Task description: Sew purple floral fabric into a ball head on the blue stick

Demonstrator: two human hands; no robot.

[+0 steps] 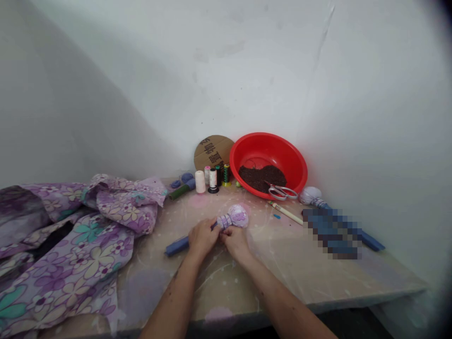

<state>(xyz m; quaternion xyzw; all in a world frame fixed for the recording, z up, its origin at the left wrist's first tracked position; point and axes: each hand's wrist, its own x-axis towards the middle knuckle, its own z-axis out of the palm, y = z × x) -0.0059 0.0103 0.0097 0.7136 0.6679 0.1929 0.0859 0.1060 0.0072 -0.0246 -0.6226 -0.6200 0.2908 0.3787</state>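
Tabletop — left hand, right hand gripping cloth bundle

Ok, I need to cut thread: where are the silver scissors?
In the head view, the silver metal scissors lie across the front rim of the round red plastic basin, blades inside.

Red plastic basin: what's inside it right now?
The basin holds dark granular filling, with scissors across its rim; the floor beneath the heap is hidden.

Room ahead of hands, floral fabric left
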